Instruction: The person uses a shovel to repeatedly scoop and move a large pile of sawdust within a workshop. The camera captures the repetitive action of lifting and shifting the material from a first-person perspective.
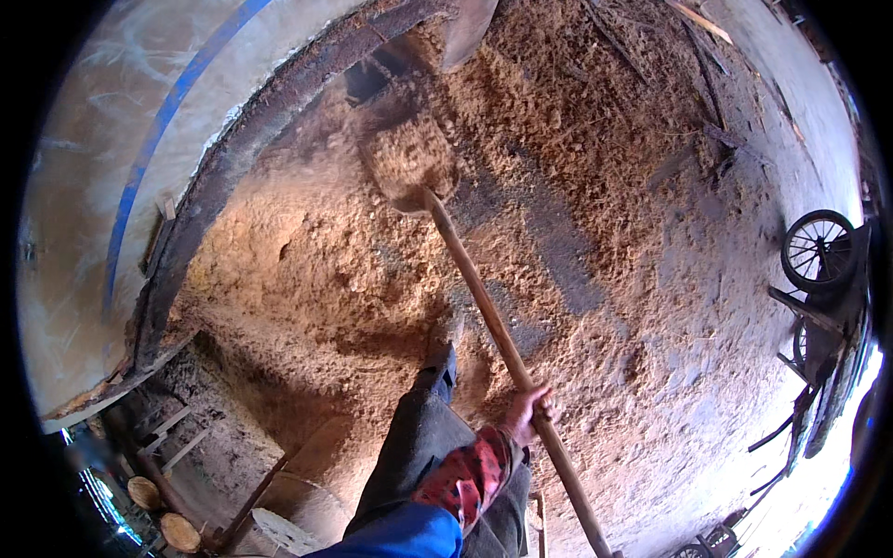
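Observation:
A shovel with a long wooden handle (486,302) slants from the lower right up to the upper middle. Its blade carries a heap of loose brown material (409,155) that looks like sawdust, slightly blurred. My left hand (530,414) is wrapped round the handle's lower half, its arm in a blue sleeve with a red patterned cuff (470,476). Beyond the load, a dark opening (370,79) shows under the rim of a pale rounded structure. The handle's near end runs to the lower edge of the picture, and my right hand does not show.
More of the brown material (558,112) covers the ground in thick piles. The pale structure (139,139) with a blue stripe curves along the left. My trousered leg (419,446) stands amid the pile. A cart wheel (819,251) is at right; cut logs (179,532) lie lower left.

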A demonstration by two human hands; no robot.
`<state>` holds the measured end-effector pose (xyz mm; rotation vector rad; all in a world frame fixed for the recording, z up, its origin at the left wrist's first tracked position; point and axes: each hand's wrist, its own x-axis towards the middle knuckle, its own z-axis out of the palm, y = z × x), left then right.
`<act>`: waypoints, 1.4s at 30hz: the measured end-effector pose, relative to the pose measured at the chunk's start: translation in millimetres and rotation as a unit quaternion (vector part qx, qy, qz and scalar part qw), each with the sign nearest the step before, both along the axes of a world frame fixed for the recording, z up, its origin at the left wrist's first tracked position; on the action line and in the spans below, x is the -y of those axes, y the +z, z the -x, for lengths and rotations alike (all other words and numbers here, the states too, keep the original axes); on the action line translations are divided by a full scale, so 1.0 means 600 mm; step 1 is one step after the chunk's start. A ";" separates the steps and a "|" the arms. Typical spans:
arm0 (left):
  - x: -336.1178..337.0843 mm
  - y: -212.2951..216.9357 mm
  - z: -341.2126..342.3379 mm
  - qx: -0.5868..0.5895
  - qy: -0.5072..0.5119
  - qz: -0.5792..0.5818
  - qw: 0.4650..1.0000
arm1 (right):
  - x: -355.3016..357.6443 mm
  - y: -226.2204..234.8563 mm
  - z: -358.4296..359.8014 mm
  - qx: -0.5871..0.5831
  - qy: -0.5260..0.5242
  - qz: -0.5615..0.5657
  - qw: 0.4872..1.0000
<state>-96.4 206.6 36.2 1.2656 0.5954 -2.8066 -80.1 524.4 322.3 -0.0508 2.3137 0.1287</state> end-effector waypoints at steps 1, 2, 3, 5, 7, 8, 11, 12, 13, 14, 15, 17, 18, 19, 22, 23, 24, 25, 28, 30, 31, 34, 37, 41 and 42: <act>0.032 -0.006 0.003 0.049 -0.012 0.035 0.998 | 0.020 -0.019 0.004 0.000 0.004 0.018 1.000; 0.070 -0.015 0.003 0.099 -0.045 0.023 0.994 | 0.044 -0.049 0.005 0.003 0.117 0.037 0.992; 0.109 -0.023 -0.001 0.081 -0.005 0.071 0.994 | 0.070 -0.078 0.006 0.000 0.067 0.075 0.995; 0.195 -0.045 -0.007 0.164 -0.072 0.156 0.971 | 0.131 -0.144 0.000 -0.003 -0.122 0.199 0.972; 0.274 -0.058 -0.026 0.226 -0.093 0.216 0.945 | 0.190 -0.201 0.011 0.014 0.024 0.085 0.996; 0.310 -0.063 -0.032 0.268 -0.075 0.298 0.913 | 0.222 -0.225 0.006 0.029 -0.015 0.137 0.990; 0.407 -0.055 -0.064 0.330 -0.120 0.357 0.865 | 0.312 -0.289 -0.013 0.028 0.068 0.200 0.977; 0.431 -0.044 -0.078 0.320 -0.109 0.383 0.860 | 0.334 -0.299 -0.023 0.042 0.035 0.245 0.968; 0.449 -0.034 -0.089 0.305 -0.086 0.394 0.862 | 0.360 -0.314 -0.040 0.027 0.058 0.189 0.980; 0.465 -0.024 -0.098 0.312 -0.084 0.391 0.862 | 0.370 -0.318 -0.046 0.053 0.062 0.218 0.973; 0.477 -0.015 -0.106 0.320 -0.079 0.399 0.856 | 0.375 -0.321 -0.054 0.107 0.070 0.203 0.971; 0.475 0.003 -0.117 0.329 -0.092 0.420 0.841 | 0.360 -0.316 -0.060 0.131 0.036 0.240 0.961; 0.460 0.011 -0.122 0.327 -0.089 0.408 0.848 | 0.342 -0.310 -0.060 0.136 0.029 0.264 0.954; 0.436 0.019 -0.126 0.300 -0.070 0.386 0.869 | 0.316 -0.299 -0.055 0.135 0.021 0.244 0.960; 0.326 0.043 -0.137 0.155 -0.006 0.299 0.941 | 0.205 -0.245 -0.033 0.079 0.068 0.215 0.971; 0.286 0.047 -0.138 0.119 0.010 0.268 0.956 | 0.168 -0.228 -0.025 0.037 0.120 0.184 0.975; 0.248 0.051 -0.141 0.099 0.004 0.233 0.968 | 0.131 -0.204 -0.020 0.068 0.052 0.233 0.969; 0.215 0.053 -0.144 0.074 0.002 0.207 0.976 | 0.098 -0.182 -0.017 0.098 -0.018 0.278 0.955; 0.169 0.022 -0.140 0.134 -0.030 0.200 0.970 | 0.029 -0.130 -0.005 0.170 0.129 0.196 0.957; 0.165 -0.018 -0.130 0.183 -0.067 0.209 0.958 | 0.005 -0.116 -0.009 0.166 0.124 0.163 0.965; 0.160 -0.039 -0.122 0.205 -0.090 0.183 0.957 | -0.003 -0.114 -0.014 0.150 0.082 0.134 0.976; 0.122 -0.075 -0.113 0.258 -0.084 0.192 0.943 | -0.032 -0.130 -0.024 0.172 0.016 0.135 0.976; 0.055 -0.073 -0.101 0.283 -0.072 0.203 0.935 | -0.089 -0.138 -0.024 0.078 0.158 0.099 0.979; -0.097 -0.032 -0.058 0.255 -0.085 0.111 0.957 | -0.202 -0.074 0.015 0.100 0.002 -0.024 0.995; -0.144 -0.020 -0.041 0.269 -0.110 0.093 0.952 | -0.231 -0.048 0.033 0.067 0.075 -0.070 0.992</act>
